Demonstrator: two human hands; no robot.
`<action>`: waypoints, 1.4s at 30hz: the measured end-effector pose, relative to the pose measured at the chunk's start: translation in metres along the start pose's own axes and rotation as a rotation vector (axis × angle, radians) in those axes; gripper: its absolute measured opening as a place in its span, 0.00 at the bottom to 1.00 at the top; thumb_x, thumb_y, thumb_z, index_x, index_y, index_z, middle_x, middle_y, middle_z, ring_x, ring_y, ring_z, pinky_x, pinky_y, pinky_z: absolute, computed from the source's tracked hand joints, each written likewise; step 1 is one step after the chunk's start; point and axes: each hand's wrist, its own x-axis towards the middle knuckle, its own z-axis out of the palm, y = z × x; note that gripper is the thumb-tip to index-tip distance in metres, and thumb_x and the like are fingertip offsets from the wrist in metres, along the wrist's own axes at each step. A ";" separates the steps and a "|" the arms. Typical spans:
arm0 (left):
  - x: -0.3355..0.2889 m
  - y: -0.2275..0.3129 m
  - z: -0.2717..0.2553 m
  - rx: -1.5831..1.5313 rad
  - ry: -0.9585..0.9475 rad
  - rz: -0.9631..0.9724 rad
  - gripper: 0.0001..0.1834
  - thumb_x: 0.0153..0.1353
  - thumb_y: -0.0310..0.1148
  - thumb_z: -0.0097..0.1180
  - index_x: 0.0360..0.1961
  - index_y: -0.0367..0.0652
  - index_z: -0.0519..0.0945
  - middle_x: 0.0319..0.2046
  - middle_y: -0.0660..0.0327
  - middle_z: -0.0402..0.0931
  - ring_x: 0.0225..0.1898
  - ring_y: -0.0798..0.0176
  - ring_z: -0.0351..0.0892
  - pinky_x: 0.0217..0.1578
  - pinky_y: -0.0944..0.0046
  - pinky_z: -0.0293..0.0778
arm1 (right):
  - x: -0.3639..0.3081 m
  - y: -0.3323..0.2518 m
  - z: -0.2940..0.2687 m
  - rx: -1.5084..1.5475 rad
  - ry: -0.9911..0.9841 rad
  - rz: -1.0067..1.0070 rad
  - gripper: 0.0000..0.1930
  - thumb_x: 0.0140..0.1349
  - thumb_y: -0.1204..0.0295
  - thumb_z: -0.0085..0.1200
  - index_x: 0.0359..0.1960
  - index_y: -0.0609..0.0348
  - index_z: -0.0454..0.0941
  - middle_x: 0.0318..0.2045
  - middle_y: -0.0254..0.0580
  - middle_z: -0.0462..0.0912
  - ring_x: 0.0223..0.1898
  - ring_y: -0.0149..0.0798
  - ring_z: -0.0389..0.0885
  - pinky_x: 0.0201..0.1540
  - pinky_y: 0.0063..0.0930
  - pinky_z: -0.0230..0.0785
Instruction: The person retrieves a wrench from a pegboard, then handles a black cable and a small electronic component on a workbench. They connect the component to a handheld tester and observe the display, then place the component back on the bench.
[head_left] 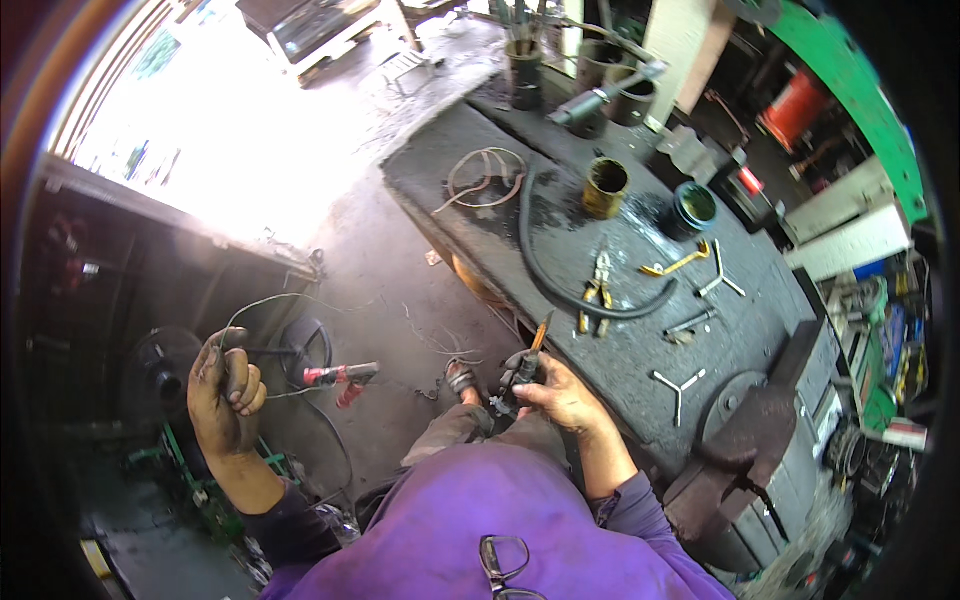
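Note:
My left hand (228,390) is raised at the left, its fingers pinched round a thin wire (268,300). The wire bows up and over to the right; beyond that it fades against the floor. My right hand (562,396), beside the bench's near edge, closes round a dark, stubby piece (524,372) with a pointed orange end (543,330). Its kind I cannot make out. Nearest to that hand on the bench (480,250) lie yellow-handled pliers (597,295) and a curved black hose (535,255).
A coil of wire (487,178), a yellow can (605,188), a blue-rimmed can (694,207) and three-armed wrenches (680,394) rest on the bench. A heavy vise (745,430) stands at the right. A red-and-grey object (342,377) is near the floor at left.

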 end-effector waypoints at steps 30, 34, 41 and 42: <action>-0.226 0.003 -0.169 0.598 0.303 -0.228 0.12 0.71 0.30 0.57 0.44 0.30 0.86 0.29 0.61 0.83 0.29 0.70 0.80 0.33 0.67 0.80 | 0.140 0.169 0.116 -1.164 0.120 0.042 0.23 0.73 0.57 0.53 0.57 0.66 0.77 0.49 0.65 0.85 0.53 0.57 0.84 0.56 0.44 0.75; -0.247 -0.004 -0.172 0.497 0.482 -0.183 0.12 0.70 0.32 0.58 0.43 0.33 0.87 0.24 0.65 0.78 0.23 0.73 0.74 0.26 0.66 0.75 | 0.157 0.139 0.107 -1.023 0.421 -0.301 0.20 0.77 0.57 0.49 0.50 0.66 0.79 0.38 0.55 0.85 0.40 0.48 0.84 0.44 0.43 0.75; -0.253 -0.024 -0.174 0.621 0.623 -0.333 0.13 0.70 0.36 0.59 0.43 0.38 0.88 0.20 0.66 0.76 0.22 0.73 0.73 0.26 0.67 0.71 | 0.133 -0.012 -0.053 -0.727 0.984 -0.522 0.27 0.63 0.68 0.66 0.57 0.76 0.72 0.55 0.60 0.83 0.52 0.51 0.83 0.60 0.41 0.71; -0.249 -0.026 -0.173 0.615 0.622 -0.360 0.13 0.70 0.36 0.59 0.43 0.38 0.88 0.20 0.66 0.77 0.22 0.73 0.74 0.26 0.66 0.70 | 0.116 -0.038 -0.071 -0.748 0.946 -0.253 0.28 0.62 0.69 0.64 0.58 0.76 0.70 0.57 0.66 0.81 0.54 0.54 0.83 0.62 0.42 0.71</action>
